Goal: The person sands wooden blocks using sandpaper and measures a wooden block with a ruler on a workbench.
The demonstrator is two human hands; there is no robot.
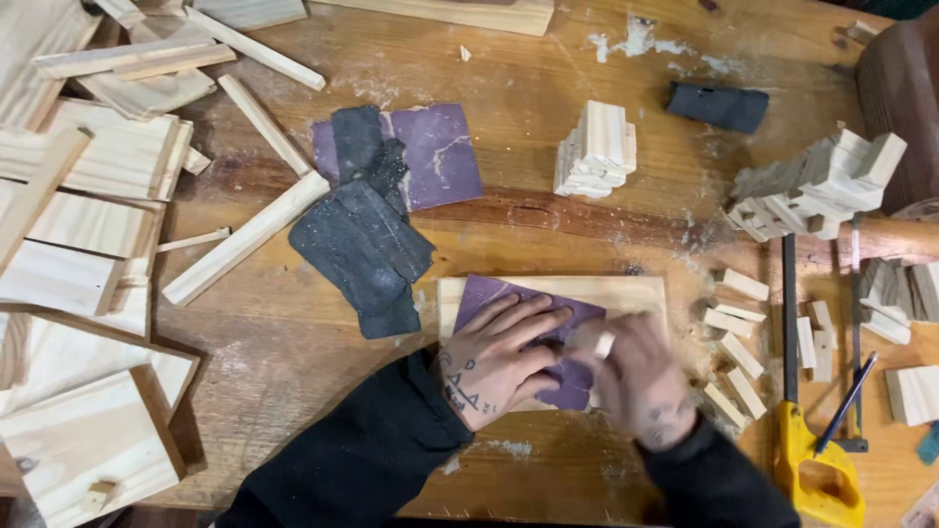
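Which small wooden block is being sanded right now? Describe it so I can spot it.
Find the pale wooden board at the workbench's near edge, covered by purple sandpaper under the left hand. The small pale wooden block is pinched in the blurred right hand, unlike the loose blocks lying beside.

Warm, even overhead light, soft shadows; only the right hand [641, 376] is motion-blurred.

Pine offcuts [88, 196] pile along the worktop's [528, 108] left edge. A yellow-handled coping saw [817, 391] lies near its right edge, stacked small wooden blocks [597, 149] toward the far edge.
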